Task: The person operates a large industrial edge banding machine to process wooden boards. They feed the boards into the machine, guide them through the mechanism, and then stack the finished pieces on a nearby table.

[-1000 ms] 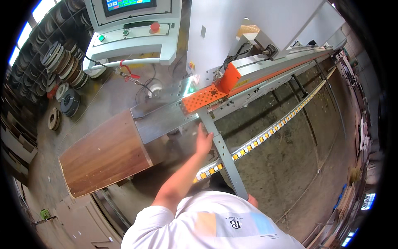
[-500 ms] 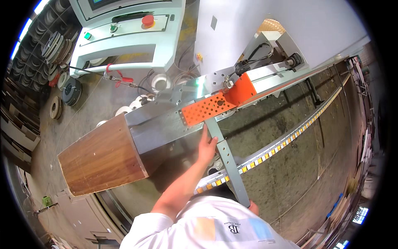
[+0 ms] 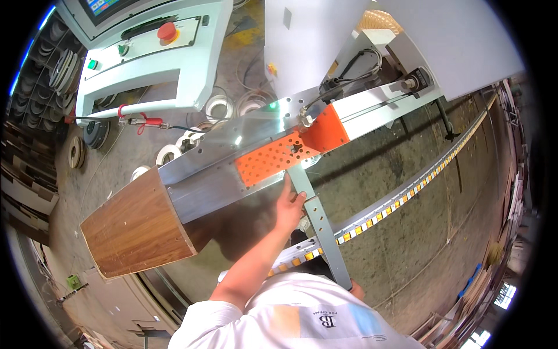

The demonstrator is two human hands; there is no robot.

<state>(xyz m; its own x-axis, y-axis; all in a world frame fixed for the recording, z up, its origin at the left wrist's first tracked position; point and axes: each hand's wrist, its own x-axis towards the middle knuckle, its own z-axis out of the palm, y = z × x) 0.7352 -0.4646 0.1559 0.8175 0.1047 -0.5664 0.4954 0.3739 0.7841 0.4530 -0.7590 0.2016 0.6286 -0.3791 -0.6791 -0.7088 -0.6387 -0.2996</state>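
A long grey metal bar (image 3: 326, 234) with holes along it slants from under the perforated orange plate (image 3: 270, 158) down toward my body. My left hand (image 3: 289, 208) holds its upper part from the left side, the index finger stretched along the edge and the thumb on top. Close to my waist, my right hand (image 3: 356, 289) grips the bar's lower end; most of its fingers are hidden behind the bar. The orange plate sits on a silver metal bed (image 3: 203, 185), which ends at the left in a wood-grain board (image 3: 139, 227).
A pale control console (image 3: 148, 70) with a red button stands at the far left. White machine housing (image 3: 308, 46) rises behind the bed. Below the bed, a curved rail (image 3: 401, 200) with yellow and white blocks runs rightward. Rolls of edging strip (image 3: 168, 154) lie on the floor.
The view has swung, so the console and machine bed sit farther left. The bar's upper end has shifted rightward relative to the orange plate. Both hands keep their hold.
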